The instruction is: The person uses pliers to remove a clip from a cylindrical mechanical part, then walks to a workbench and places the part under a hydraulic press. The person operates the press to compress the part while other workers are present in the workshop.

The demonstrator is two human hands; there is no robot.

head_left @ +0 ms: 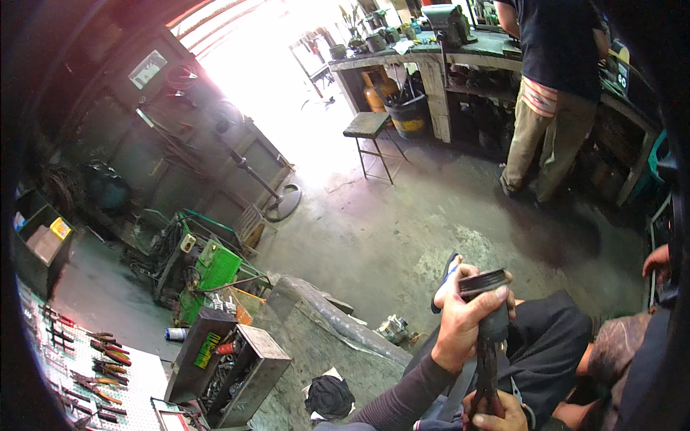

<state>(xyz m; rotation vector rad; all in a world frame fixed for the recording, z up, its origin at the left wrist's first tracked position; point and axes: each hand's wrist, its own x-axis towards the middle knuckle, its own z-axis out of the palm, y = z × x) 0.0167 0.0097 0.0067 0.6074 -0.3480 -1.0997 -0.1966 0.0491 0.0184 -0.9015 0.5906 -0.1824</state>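
Note:
In front of my lap I hold a dark, greasy metal part, which looks like a piston (494, 325) with a grooved upper end and a connecting rod (487, 370) running down from it. My left hand (460, 323) is closed around the piston just below the grooves, its thumb across the near side. Lower down, my right hand (507, 413) grips the rod's lower end, partly cut off by the picture's edge. A black cloth (329, 396) lies on the floor left of my left forearm.
An open metal toolbox (262, 345) and pliers on a white pegboard (136, 373) are at lower left, a green machine (215, 269) beyond. A stool (368, 126) stands near the workbench (496, 54), where a person (557, 79) works. Another person's hand (655, 260) shows at right.

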